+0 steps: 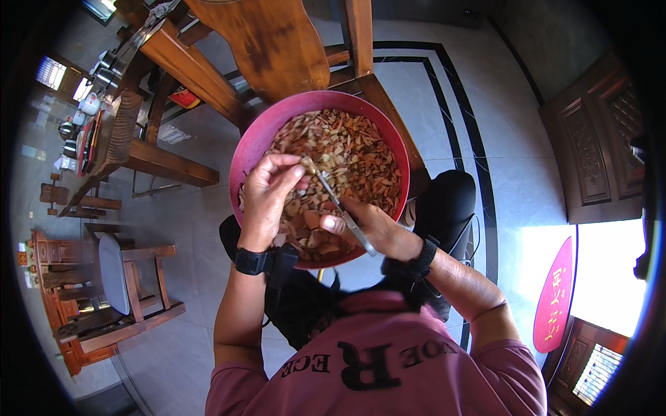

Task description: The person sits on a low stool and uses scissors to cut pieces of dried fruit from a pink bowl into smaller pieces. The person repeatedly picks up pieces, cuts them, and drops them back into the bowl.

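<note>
A pink-red plastic tub [318, 96] sits before me, filled with chopped, dried-looking tan and reddish plant pieces [364, 148]. Over its left half, my left hand [270, 190] pinches a small yellowish-brown piece [308, 164] between thumb and fingertips. My right hand [372, 226] grips a slim metal hand tool [333, 195], whose kind I cannot settle. The tool slants up and left, and its far end meets or nearly meets the pinched piece. Both hands are above the pieces, inside the tub's outline. Larger flat pieces [307, 221] lie near the wrists.
The tub rests on a wooden chair [387, 106] with a broad backrest [270, 41]. Left stands a heavy wooden table [125, 130] with cups [89, 104]. Further left is a wooden chair with a grey cushion [112, 273]. A red mat [554, 296] lies right.
</note>
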Demonstrator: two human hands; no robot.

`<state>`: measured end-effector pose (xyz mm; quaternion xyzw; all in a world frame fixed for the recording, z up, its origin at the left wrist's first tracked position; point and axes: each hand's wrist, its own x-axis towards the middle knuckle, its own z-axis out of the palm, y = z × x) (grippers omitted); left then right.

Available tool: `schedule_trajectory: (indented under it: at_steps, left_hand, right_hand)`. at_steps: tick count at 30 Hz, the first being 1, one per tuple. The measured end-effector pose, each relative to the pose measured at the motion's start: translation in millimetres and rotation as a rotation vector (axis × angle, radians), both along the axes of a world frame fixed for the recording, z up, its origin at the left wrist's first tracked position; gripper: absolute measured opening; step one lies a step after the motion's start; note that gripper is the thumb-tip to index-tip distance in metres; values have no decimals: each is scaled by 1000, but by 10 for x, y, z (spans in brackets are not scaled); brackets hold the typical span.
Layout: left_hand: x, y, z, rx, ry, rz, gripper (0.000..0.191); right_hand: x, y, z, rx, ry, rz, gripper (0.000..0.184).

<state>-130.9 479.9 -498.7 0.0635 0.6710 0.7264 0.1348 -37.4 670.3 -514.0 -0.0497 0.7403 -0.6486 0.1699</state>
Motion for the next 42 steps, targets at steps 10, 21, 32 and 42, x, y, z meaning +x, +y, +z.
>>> schedule_trajectory:
  at_steps: [10,21,32,42]
  left_hand:
    - [77,52,18,30,-10,10,14]
    - [107,72,-33,53,-3,14,15]
    - [203,158,-141,122,33,120,20]
    - [173,137,-147,147,-10,168,16]
  right_hand:
    - [-8,-69,-36,-58,14,-47,67]
    - [7,-105,-106,5,91,-58,71]
    - [22,-132,-71,8,52,-92,72]
    - [4,-45,0,44,75,-81,65]
